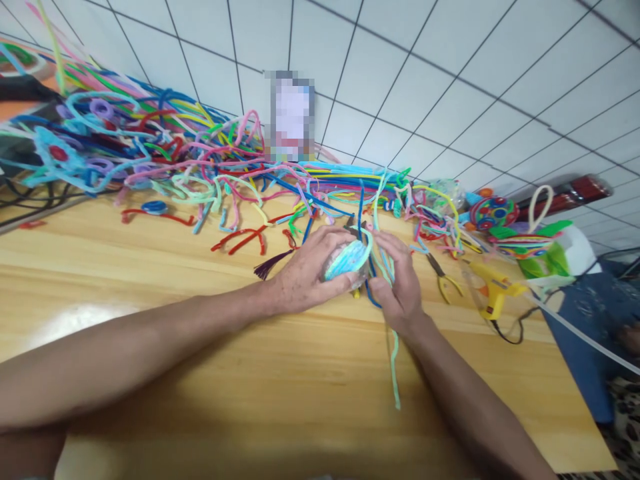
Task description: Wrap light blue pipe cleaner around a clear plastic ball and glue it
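Note:
My left hand (305, 272) is closed around a rounded piece (345, 261) faced with light-blue pipe cleaner and edged in pale green. Much of that piece is hidden by my fingers and thumb. At its right, my right hand (400, 283) has its fingers curled round pale green pipe cleaner (395, 373), whose loose end trails down over the table. Dark-blue pipe cleaner (361, 200) rises between the two hands, beside the piece. A dark purple tassel (273, 265) lies just left of my left hand.
A tangled heap of coloured pipe cleaners (165, 147) runs along the tiled wall on the wooden table (280, 393). To the right lie yellow-handled pliers (447, 283), a yellow glue gun (493, 287) with its cord, and finished-looking colourful ornaments (493, 213).

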`<state>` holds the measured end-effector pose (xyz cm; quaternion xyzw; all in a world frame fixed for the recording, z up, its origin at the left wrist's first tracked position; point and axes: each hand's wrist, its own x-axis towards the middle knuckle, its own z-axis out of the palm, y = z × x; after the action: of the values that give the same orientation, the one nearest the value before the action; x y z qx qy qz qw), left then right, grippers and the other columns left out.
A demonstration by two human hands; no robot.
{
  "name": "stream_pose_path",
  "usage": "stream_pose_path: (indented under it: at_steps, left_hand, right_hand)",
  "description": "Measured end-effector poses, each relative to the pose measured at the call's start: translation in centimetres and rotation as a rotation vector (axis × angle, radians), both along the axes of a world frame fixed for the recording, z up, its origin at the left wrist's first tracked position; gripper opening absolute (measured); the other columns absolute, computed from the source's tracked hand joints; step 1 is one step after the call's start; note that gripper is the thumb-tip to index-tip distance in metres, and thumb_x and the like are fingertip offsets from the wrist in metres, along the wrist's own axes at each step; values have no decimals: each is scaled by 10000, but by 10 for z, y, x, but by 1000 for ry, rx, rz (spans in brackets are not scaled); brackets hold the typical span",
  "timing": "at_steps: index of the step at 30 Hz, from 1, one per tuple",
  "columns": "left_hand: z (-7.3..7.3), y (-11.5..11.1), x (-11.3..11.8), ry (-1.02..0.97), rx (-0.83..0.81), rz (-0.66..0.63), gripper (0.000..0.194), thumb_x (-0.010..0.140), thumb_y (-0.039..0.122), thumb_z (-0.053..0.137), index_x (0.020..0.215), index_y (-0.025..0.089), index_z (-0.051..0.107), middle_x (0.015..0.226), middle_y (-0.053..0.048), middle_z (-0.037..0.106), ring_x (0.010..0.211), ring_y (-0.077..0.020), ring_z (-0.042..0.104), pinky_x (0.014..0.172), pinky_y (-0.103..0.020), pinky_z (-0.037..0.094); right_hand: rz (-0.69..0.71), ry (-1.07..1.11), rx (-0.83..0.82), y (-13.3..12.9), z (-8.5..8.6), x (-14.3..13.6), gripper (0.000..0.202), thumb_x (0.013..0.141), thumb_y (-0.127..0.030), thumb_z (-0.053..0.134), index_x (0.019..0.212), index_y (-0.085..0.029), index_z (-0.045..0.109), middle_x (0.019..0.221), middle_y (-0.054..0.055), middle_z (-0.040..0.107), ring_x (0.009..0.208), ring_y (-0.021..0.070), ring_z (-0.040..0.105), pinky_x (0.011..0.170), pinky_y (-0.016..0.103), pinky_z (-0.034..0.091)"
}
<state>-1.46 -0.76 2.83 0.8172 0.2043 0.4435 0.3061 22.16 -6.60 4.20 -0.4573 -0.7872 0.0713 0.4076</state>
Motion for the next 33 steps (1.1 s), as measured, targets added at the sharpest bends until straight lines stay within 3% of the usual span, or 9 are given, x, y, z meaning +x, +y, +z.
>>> stream_pose_path:
  at_steps: [3,5,10,13,19,24,27,30,33]
  left_hand:
    - [-2,-2,1,4,13,-1,517,1030,322,692,1504,231,508,1498,-171,616,1451,-331,586,1248,-575,499]
    - [-2,-3,0,-7,19,-7,520,1029,313,688,1508,223,506,1497,-179,613,1450,-332,587,1246,-576,502]
    - [-1,0,-1,-34,30,-26,534,1006,283,687,1509,231,517,1483,-171,630,1454,-339,588,1243,-591,506]
    - [1,0,-2,-59,39,-29,527,997,275,682,1497,226,524,1477,-167,639,1457,-340,588,1250,-596,503]
    - [2,-1,-1,-61,16,-41,535,989,301,676,1500,225,536,1471,-170,649,1441,-341,603,1246,-590,510]
    - [-1,-3,0,-87,80,-37,601,978,298,705,1540,255,497,1487,-166,631,1458,-350,592,1244,-620,504]
    - [-3,-5,1,-99,103,-56,643,966,289,720,1561,257,480,1512,-178,613,1471,-355,584,1226,-622,521]
    - [-4,-6,2,-101,98,-33,641,968,289,727,1559,247,483,1519,-186,605,1477,-354,579,1241,-624,507]
    - [-4,-5,3,-87,92,15,606,985,299,724,1541,238,490,1506,-183,604,1470,-342,583,1261,-617,492]
  right_hand:
    - [-255,213,-163,5,-5,4,459,1043,-424,633,1480,-288,594,1483,118,690,1381,307,655,1117,542,578]
    - [-310,285,-312,10,-9,6,393,980,-420,714,1342,-275,672,1311,95,761,1204,280,715,1022,490,606]
    - [-118,511,-593,20,-10,2,340,902,-438,776,1216,-315,732,1163,40,824,1092,252,760,1031,469,608]
    - [-62,555,-701,23,-8,0,250,895,-473,767,1076,-302,746,1025,26,824,957,226,775,948,423,636]
    - [-176,387,-713,33,-9,13,288,819,-464,777,1011,-262,702,879,9,790,801,204,734,775,353,614]
    - [-448,138,-630,48,3,42,188,731,-209,731,915,-242,710,683,-48,653,670,177,581,687,310,453]
    - [-532,38,-611,54,9,52,193,690,-139,698,854,-241,707,622,-61,605,633,169,536,678,314,404]
    - [-565,2,-561,53,11,52,203,704,-154,705,891,-232,715,666,-41,634,667,180,555,718,330,443]
    - [-549,27,-474,43,19,43,271,829,-291,716,1084,-204,734,906,33,732,810,210,645,818,372,537]
